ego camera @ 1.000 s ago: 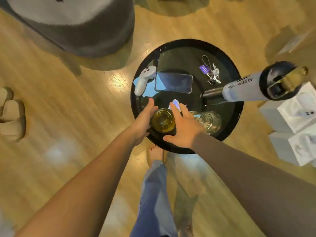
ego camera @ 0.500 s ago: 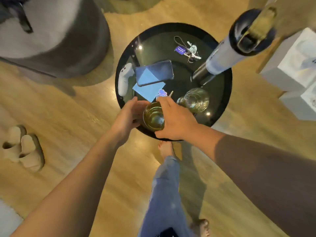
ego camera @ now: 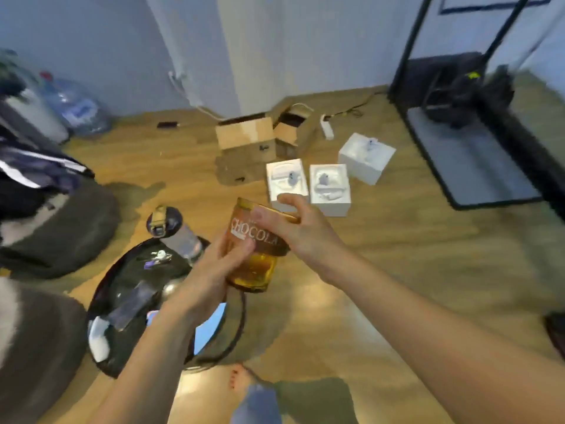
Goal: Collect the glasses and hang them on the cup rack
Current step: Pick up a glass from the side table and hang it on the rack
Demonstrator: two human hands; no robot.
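Note:
An amber glass (ego camera: 255,264) with white "CHOCOLA" lettering is lifted above the floor, right of the round black table (ego camera: 107,289). My left hand (ego camera: 214,270) wraps its lower left side. My right hand (ego camera: 293,231) grips its rim and upper right side from above. The clear glass that stood on the table is hidden from view. No cup rack shows.
A water bottle (ego camera: 177,234), keys (ego camera: 157,258), a phone (ego camera: 131,304) and a white controller (ego camera: 99,338) sit on the table. Dark beanbags (ego camera: 58,231) lie to the left. Cardboard boxes (ego camera: 247,142), white boxes (ego camera: 328,188) and a black stand (ego camera: 470,160) lie ahead.
Both hands have lifted the amber glass off the table and carried it right. My head has tilted up from the tabletop toward the room.

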